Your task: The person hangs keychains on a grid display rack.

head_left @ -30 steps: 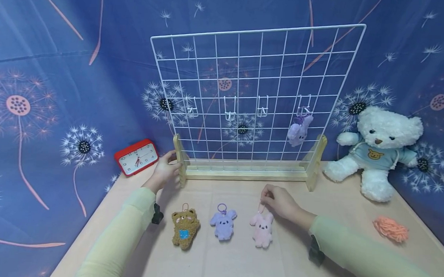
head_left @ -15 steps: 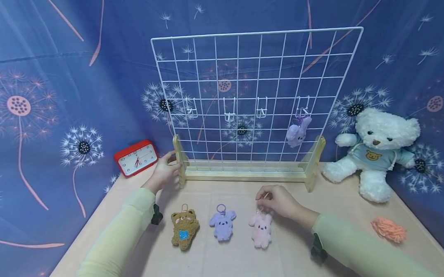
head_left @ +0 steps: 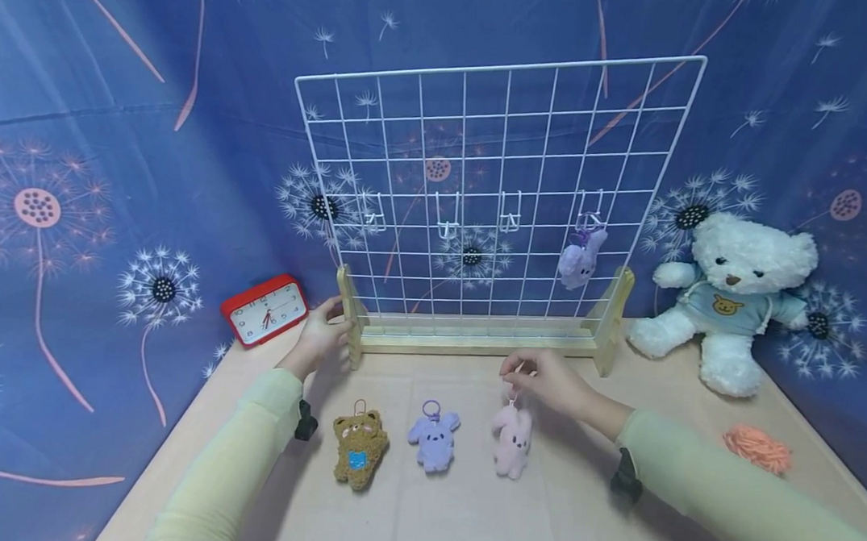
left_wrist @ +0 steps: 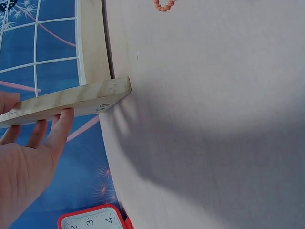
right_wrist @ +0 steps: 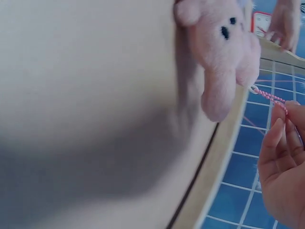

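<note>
Right hand pinches the bead chain, best hold, at twelve o'clock of the probably light, squashy pink plush bunny; left hand grips wooden stand.

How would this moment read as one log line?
left hand: grips pale wooden upright | right hand: pinches pink beaded chain of pink plush toy | white wire grid: lilac plush toy hanging

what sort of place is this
Most likely an indoor tabletop corner set up as a small display, though the room beyond is out of view: a dandelion-print backdrop hangs behind a pale table, which bears a white wire grid with a purple plush charm hanging on it.
</note>
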